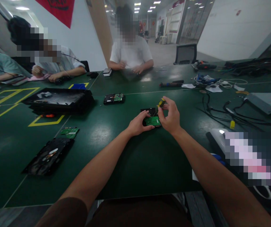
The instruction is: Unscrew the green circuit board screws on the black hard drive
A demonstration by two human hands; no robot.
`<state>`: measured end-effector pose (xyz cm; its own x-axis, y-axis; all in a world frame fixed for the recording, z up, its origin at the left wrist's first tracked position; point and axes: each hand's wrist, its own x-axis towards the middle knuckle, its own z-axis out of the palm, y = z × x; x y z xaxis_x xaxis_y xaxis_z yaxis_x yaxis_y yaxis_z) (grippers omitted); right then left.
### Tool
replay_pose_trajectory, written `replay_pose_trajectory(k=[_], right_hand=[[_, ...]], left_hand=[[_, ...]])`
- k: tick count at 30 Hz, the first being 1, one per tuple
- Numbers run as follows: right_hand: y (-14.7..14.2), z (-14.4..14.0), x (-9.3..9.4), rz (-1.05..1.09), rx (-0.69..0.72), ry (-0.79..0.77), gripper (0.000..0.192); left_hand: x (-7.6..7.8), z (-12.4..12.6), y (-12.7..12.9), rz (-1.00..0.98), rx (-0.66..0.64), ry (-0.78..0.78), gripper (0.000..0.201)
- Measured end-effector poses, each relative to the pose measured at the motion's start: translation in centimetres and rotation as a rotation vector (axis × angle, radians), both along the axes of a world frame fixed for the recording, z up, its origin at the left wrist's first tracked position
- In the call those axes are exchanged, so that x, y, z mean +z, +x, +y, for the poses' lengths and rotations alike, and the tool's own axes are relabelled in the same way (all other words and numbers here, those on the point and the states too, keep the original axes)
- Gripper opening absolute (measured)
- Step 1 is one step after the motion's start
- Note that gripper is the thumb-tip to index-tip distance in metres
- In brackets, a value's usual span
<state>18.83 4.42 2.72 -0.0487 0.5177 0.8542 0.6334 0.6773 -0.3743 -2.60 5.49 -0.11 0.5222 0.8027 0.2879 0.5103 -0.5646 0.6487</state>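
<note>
While left fingers (142, 123) clasp the hard drive (151, 118), right fingers (167, 106) grip a screwdriver (160, 103).

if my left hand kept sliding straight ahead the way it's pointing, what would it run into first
The left hand points right and slightly away, already touching the hard drive with the green circuit board. Going on, it would likely meet the right hand holding the screwdriver, though depth is hard to judge.

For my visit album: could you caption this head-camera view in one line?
Left hand steadies a black hard drive with green circuit board on the dark green table; right hand holds a yellow-and-black screwdriver.
</note>
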Motion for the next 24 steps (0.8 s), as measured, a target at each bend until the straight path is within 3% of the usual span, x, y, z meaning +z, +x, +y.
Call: replay_pose_trajectory(k=[24], right_hand=[[-0.05,0.29,-0.57,0.043,-0.015,-0.04,0.058]], left_hand=[[-0.1,0.26,0.06,-0.029,-0.009,-0.02,0.063]])
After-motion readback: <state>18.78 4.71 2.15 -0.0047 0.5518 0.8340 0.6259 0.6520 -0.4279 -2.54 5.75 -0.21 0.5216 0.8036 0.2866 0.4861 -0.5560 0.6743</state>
